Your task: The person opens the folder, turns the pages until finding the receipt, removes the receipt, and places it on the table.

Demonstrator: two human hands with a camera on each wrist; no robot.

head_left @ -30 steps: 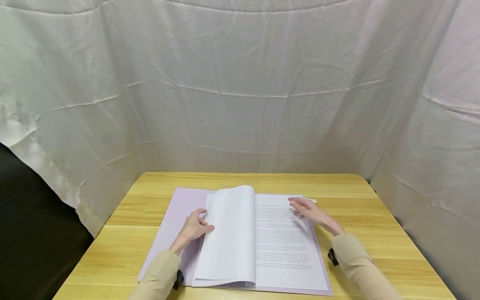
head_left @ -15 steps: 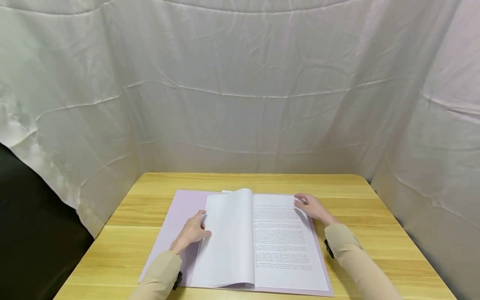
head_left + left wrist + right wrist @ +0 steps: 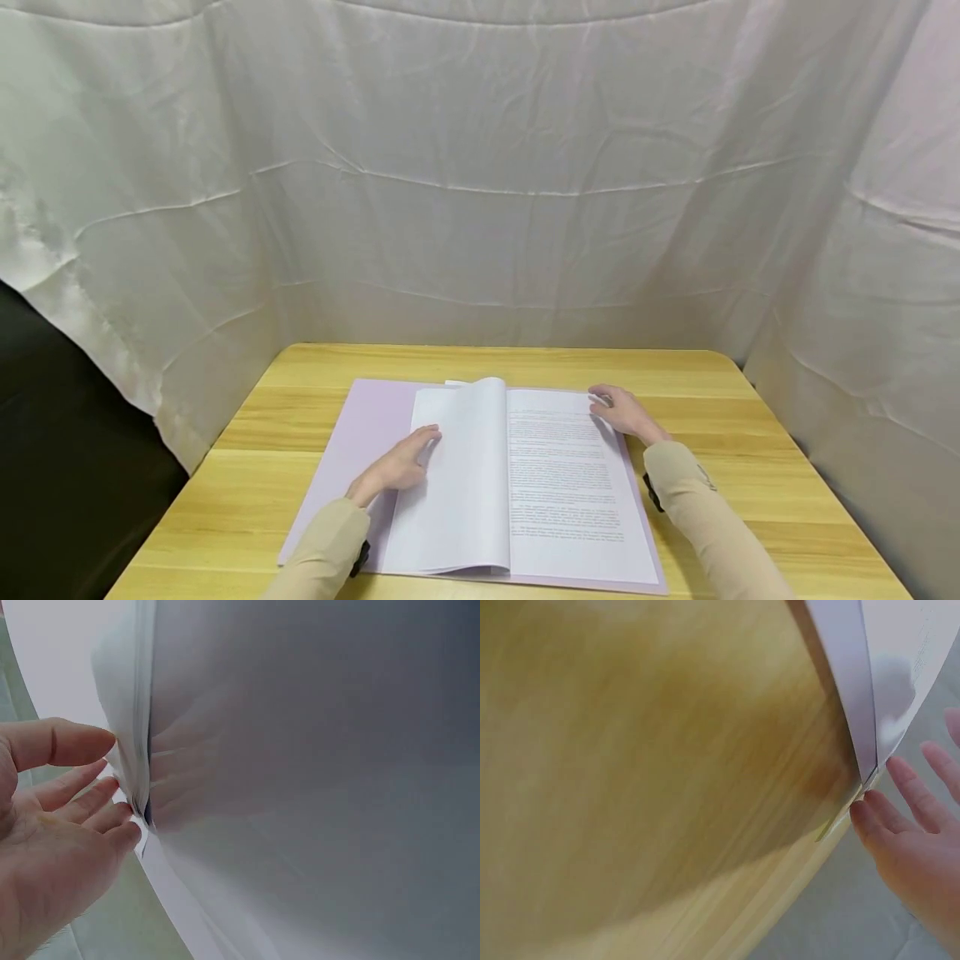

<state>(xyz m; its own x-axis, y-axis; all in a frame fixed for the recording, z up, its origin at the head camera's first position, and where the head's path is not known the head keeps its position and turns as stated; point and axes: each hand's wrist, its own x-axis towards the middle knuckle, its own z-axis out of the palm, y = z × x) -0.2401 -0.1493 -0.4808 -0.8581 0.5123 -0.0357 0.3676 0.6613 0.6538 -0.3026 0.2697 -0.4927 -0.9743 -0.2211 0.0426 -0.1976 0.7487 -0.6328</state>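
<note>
A lilac folder (image 3: 371,417) lies spread on the table, with a stack of white sheets in it. Its turned sheets (image 3: 468,475) are blank on top and curve at the fold; the right page (image 3: 562,483) carries printed text. My left hand (image 3: 397,462) reaches over the left edge of the turned sheets, its fingers extended; in the left wrist view the thumb (image 3: 82,742) meets that edge. At the upper right corner of the printed page is my right hand (image 3: 626,414). Its relaxed fingers (image 3: 911,791) touch or nearly touch the corner; the thumb is not clearly seen.
The wooden table (image 3: 750,467) extends around the folder, with rounded far corners. Pale cloth (image 3: 480,208) hangs behind and at both sides. A small white edge (image 3: 456,382) sticks out above the turned sheets; a yellowish tab (image 3: 826,827) shows near the folder's corner.
The turned sheets have settled lower on the left. My left hand has shifted from their edge further over them, and my right hand has moved outward and back to the page's upper right corner.
</note>
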